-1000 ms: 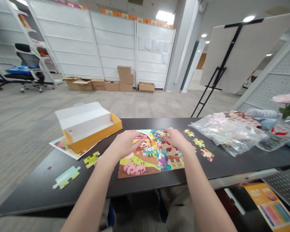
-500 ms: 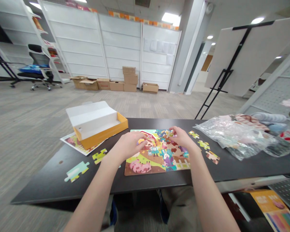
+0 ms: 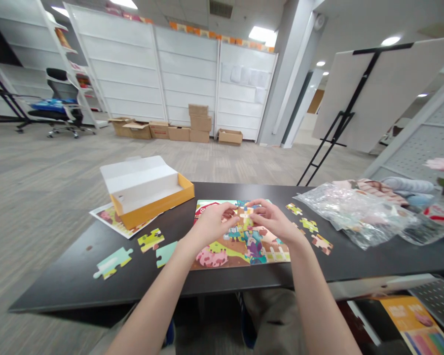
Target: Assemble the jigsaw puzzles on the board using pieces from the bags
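A colourful farm puzzle (image 3: 211,257) lies on the black table, its pieces joined into a nearly rectangular picture with a pig, a rabbit and a fence. Over its upper left part is my left hand (image 3: 215,222), fingers curled and apart, with no piece visible in them. My right hand (image 3: 273,221) is over the upper right part, its fingertips at a small yellowish piece (image 3: 247,213) near the picture's middle. The two hands' fingertips are close together but not touching. Loose pieces lie left of the puzzle (image 3: 113,263) and right of it (image 3: 310,225).
An open yellow box (image 3: 155,203) with a white lid rests on a printed sheet (image 3: 105,215) at the left. Clear plastic bags (image 3: 355,212) and rolled cloths (image 3: 409,185) lie at the right. Beyond the table are cardboard boxes (image 3: 200,123) and an easel (image 3: 342,118).
My left hand has moved right, toward the puzzle's middle. My right hand's fingers have shifted left and slightly down, with the small piece now nearer the middle. The view has shifted slightly.
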{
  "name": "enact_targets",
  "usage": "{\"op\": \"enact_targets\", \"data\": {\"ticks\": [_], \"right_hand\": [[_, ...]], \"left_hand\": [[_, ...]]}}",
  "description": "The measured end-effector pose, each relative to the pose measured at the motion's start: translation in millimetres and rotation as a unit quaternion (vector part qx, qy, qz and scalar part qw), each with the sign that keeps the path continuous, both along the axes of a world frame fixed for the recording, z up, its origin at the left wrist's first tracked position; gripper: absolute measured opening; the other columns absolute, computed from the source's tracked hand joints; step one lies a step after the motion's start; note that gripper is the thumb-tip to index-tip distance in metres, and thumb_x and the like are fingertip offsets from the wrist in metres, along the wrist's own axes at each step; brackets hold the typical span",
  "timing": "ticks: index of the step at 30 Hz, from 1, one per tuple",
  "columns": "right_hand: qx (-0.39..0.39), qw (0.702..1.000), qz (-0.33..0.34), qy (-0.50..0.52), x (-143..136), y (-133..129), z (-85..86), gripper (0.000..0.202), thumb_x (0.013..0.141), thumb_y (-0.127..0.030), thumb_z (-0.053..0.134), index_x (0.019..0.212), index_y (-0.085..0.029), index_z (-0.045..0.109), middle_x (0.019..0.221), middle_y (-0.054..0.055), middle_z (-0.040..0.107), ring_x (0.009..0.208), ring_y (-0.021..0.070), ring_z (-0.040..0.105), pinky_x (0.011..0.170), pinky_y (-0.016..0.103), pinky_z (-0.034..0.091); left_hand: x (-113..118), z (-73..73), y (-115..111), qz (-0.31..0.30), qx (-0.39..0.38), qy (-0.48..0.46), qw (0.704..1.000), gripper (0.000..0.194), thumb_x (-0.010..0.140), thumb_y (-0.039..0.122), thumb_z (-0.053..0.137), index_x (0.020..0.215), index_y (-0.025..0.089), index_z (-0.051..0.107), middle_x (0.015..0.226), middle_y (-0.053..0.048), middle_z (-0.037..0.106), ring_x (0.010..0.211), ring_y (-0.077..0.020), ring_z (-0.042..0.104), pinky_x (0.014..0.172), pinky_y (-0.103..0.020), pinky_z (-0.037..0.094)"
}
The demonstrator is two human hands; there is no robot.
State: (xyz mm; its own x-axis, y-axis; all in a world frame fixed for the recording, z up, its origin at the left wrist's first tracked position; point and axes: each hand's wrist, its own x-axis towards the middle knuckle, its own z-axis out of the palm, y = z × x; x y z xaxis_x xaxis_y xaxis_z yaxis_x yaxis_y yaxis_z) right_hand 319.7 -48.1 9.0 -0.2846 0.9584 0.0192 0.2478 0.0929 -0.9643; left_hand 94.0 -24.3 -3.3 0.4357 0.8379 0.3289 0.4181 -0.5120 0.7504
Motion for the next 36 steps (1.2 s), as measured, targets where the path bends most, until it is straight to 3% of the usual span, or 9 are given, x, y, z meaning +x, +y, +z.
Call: {"op": "enact_targets", "data": {"ticks": [3,6,12,15,21,27,30,36], "right_hand": [[-0.014,1.000,0.007,-0.009,-4,-3,0.4,0.042,0.080,-0.053,0.072,0.101,-0.021,0.055,0.078,0.000,0.065,0.071,0.0151,0.065,0.054,0.022,0.046],[-0.015,0.999,0.002,-0.039,0,-5,1.9,0.039,0.079,-0.052,0.074,0.089,-0.019,0.056,0.076,0.001,0.064,0.069,0.0144,0.063,0.055,0.023,0.046],[0.016,0.998,0.031,-0.057,13,-11,7.8,0.036,0.079,-0.042,0.076,0.103,-0.019,0.062,0.082,0.001,0.066,0.074,0.0147,0.063,0.066,0.027,0.050],[-0.009,0.994,0.078,-0.078,19,-14,7.0,0.029,0.079,-0.039,0.075,0.095,-0.018,0.064,0.078,0.000,0.065,0.070,0.0131,0.061,0.064,0.025,0.048],[-0.116,0.977,0.128,-0.123,27,-16,1.8,0.025,0.076,-0.039,0.075,0.083,-0.017,0.063,0.066,-0.002,0.064,0.056,0.0106,0.057,0.049,0.021,0.040],[-0.160,0.967,0.118,-0.158,25,-14,-3.9,0.022,0.073,-0.035,0.075,0.078,-0.018,0.062,0.061,-0.001,0.066,0.055,0.0119,0.061,0.050,0.021,0.045],[-0.159,0.968,0.094,-0.172,23,-14,-4.9,0.021,0.070,-0.034,0.076,0.076,-0.018,0.063,0.059,-0.001,0.067,0.054,0.0129,0.061,0.050,0.022,0.047],[-0.083,0.957,0.081,-0.268,22,-14,2.1,0.019,0.069,-0.036,0.076,0.069,-0.018,0.070,0.063,0.001,0.070,0.055,0.0136,0.059,0.048,0.023,0.041]], "left_hand": [[10,-0.4,-1,-0.036,-0.078,-0.083,0.993,0.029,0.084,0.031,0.068,0.108,0.015,0.069,0.095,-0.008,0.077,0.082,-0.0196,0.073,0.076,-0.031,0.059],[12,0.2,-1,-0.061,-0.107,-0.105,0.987,0.026,0.085,0.027,0.066,0.108,0.017,0.069,0.094,-0.007,0.077,0.082,-0.0191,0.074,0.076,-0.031,0.059],[22,-3.4,-7,-0.106,-0.167,-0.084,0.977,0.025,0.078,0.020,0.069,0.102,0.019,0.063,0.076,0.000,0.072,0.073,-0.0175,0.073,0.066,-0.026,0.056],[31,-4.8,-14,-0.114,-0.199,-0.096,0.969,0.024,0.076,0.019,0.071,0.097,0.019,0.060,0.082,-0.002,0.072,0.075,-0.0176,0.073,0.067,-0.026,0.057],[32,-6.8,-17,-0.120,-0.133,-0.008,0.984,0.017,0.079,0.017,0.068,0.096,0.017,0.066,0.091,-0.004,0.075,0.078,-0.0168,0.073,0.070,-0.025,0.055],[20,-3.4,-20,-0.161,-0.061,0.115,0.978,0.010,0.080,0.018,0.066,0.089,0.019,0.071,0.082,0.000,0.075,0.074,-0.0150,0.069,0.068,-0.023,0.048],[19,0.4,-27,-0.164,-0.062,0.173,0.969,0.011,0.079,0.026,0.071,0.089,0.021,0.073,0.074,0.001,0.072,0.069,-0.0153,0.066,0.063,-0.023,0.045],[21,1.4,-38,-0.157,0.023,0.229,0.960,0.024,0.072,0.035,0.081,0.091,0.024,0.072,0.087,0.001,0.071,0.081,-0.0190,0.065,0.064,-0.025,0.040]]}}
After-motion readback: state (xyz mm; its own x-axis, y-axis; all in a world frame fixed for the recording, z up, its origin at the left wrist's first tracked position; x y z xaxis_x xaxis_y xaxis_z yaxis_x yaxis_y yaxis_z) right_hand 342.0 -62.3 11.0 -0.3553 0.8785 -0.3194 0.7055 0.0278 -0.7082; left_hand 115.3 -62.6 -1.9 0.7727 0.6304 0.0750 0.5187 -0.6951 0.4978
